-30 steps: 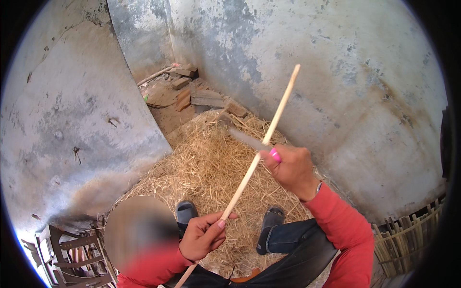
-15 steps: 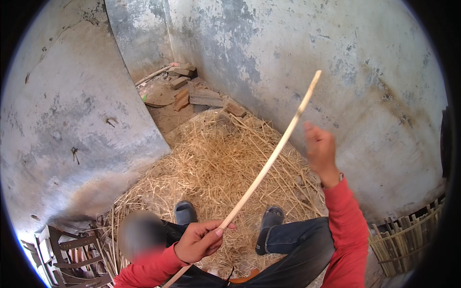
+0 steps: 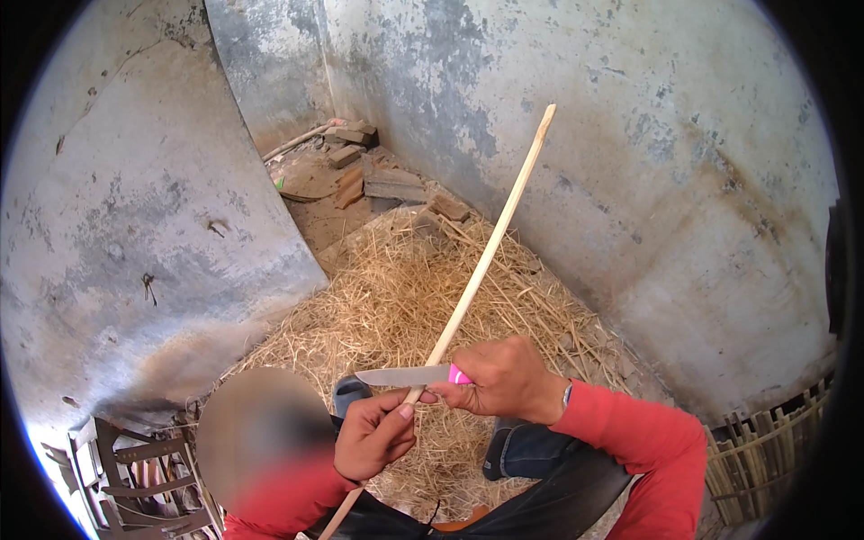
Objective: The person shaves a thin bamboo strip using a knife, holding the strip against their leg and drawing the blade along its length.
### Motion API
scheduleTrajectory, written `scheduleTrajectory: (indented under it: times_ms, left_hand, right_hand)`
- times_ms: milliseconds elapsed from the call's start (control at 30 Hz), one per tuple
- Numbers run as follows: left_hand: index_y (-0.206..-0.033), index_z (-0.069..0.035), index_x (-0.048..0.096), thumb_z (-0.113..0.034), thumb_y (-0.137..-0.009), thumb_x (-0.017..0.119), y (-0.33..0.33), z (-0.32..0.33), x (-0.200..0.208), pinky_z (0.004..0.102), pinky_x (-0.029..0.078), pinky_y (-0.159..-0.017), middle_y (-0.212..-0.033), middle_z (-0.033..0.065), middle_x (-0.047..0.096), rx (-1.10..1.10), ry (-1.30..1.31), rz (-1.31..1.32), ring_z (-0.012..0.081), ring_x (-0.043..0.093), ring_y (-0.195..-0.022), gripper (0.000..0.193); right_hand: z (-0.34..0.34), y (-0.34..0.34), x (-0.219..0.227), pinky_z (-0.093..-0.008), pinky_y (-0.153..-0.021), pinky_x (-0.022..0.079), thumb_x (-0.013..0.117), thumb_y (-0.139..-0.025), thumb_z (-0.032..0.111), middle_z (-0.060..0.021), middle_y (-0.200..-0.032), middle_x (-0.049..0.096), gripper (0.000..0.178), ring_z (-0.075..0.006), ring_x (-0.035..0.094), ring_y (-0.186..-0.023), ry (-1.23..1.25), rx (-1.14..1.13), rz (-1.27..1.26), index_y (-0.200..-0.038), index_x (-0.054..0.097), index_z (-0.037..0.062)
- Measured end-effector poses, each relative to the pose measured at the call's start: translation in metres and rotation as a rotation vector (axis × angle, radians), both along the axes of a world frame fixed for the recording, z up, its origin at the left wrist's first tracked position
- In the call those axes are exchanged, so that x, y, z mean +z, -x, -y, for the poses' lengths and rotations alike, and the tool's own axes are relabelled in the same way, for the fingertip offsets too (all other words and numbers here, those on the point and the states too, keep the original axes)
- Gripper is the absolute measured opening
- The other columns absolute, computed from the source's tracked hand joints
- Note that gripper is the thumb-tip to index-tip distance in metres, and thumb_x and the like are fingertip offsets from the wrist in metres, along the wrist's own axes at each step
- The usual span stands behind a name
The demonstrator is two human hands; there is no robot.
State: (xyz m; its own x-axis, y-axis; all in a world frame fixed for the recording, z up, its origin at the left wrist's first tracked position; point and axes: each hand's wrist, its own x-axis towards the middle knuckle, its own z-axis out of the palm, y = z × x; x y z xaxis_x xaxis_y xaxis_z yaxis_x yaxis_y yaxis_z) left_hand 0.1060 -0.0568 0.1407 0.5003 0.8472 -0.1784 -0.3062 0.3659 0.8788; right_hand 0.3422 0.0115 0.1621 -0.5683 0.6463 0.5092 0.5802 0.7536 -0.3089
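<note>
My left hand (image 3: 376,434) is closed around the lower part of a long, pale wooden stick (image 3: 483,265), which slants up and away to the right. In my right hand (image 3: 508,380) is a knife (image 3: 405,376) with a bright pink handle, gripped in the fist. Its blade points left and lies across the stick just beyond my left thumb and fingers. The two hands are close together above my lap. Behind my left wrist the stick's near end runs down past the lower edge of the picture.
Pale shavings (image 3: 396,288) cover the floor around my slippers. Bricks (image 3: 346,144) lie in the far corner between peeling walls (image 3: 630,180). A wooden chair (image 3: 148,486) stands at lower left, beside a blurred round patch. A slatted bamboo basket (image 3: 765,463) is at lower right.
My right hand has come down and left from beside the stick's far end to near my left hand, and the knife blade now lies across the stick. The stick's tip has swung left.
</note>
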Motion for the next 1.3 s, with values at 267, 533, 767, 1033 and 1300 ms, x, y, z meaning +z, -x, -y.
scheduleTrajectory:
  times_ms: [267, 533, 767, 1033, 1300]
  left_hand:
    - [-0.129, 0.008, 0.058, -0.017, -0.108, 0.05, 0.008, 0.011, 0.006, 0.0243, 0.025, -0.044, -0.061, -0.0044, 0.033, 0.037, 0.04, -0.001, 0.0052, 0.028, -0.047, 0.034]
    - [-0.134, 0.01, 0.057, -0.015, -0.109, 0.048, 0.016, 0.02, -0.003, 0.0243, 0.025, -0.047, -0.06, -0.0046, 0.037, -0.177, 0.068, -0.033, 0.0053, 0.031, -0.048, 0.036]
    - [-0.139, 0.008, 0.055, -0.012, -0.111, 0.045, 0.012, 0.016, -0.005, 0.0238, 0.027, -0.049, -0.062, -0.0054, 0.037, -0.196, 0.04, 0.012, 0.0043, 0.032, -0.051, 0.037]
    - [-0.138, 0.009, 0.056, -0.013, -0.111, 0.045, 0.011, 0.016, -0.005, 0.0242, 0.027, -0.048, -0.06, -0.0049, 0.037, -0.235, 0.005, 0.007, 0.0044, 0.032, -0.05, 0.036]
    - [-0.135, 0.01, 0.055, -0.014, -0.111, 0.045, 0.013, 0.013, -0.003, 0.024, 0.027, -0.048, -0.06, -0.0053, 0.036, -0.161, 0.088, -0.029, 0.0048, 0.031, -0.049, 0.036]
  right_hand:
    - [-0.077, -0.05, 0.003, -0.0405, -0.046, 0.038, 0.059, -0.103, 0.03, -0.0166, -0.055, 0.047, 0.042, -0.0224, 0.043, -0.045, -0.087, -0.416, -0.336, -0.072, 0.062, 0.0007]
    - [-0.092, -0.177, 0.024, -0.0305, -0.048, 0.025, 0.047, -0.109, 0.047, 0.0045, -0.056, 0.032, 0.059, -0.0074, 0.028, -0.052, -0.158, -0.863, -0.576, -0.063, 0.042, 0.01]
    - [-0.065, -0.132, 0.047, -0.0256, -0.052, 0.027, 0.047, -0.11, 0.044, 0.0066, -0.063, 0.039, 0.05, -0.0041, 0.033, -0.056, 0.229, -0.528, -0.97, -0.077, 0.052, 0.0071]
    - [-0.063, -0.139, 0.062, -0.0248, -0.052, 0.026, 0.047, -0.11, 0.043, 0.0072, -0.059, 0.036, 0.053, -0.0044, 0.032, -0.055, 0.138, -0.573, -0.816, -0.075, 0.059, 0.0059]
    - [-0.031, -0.07, 0.035, -0.037, -0.051, 0.032, 0.049, -0.109, 0.037, -0.0031, -0.057, 0.038, 0.054, -0.0119, 0.036, -0.055, 0.458, -0.407, -0.456, -0.074, 0.055, -0.003]
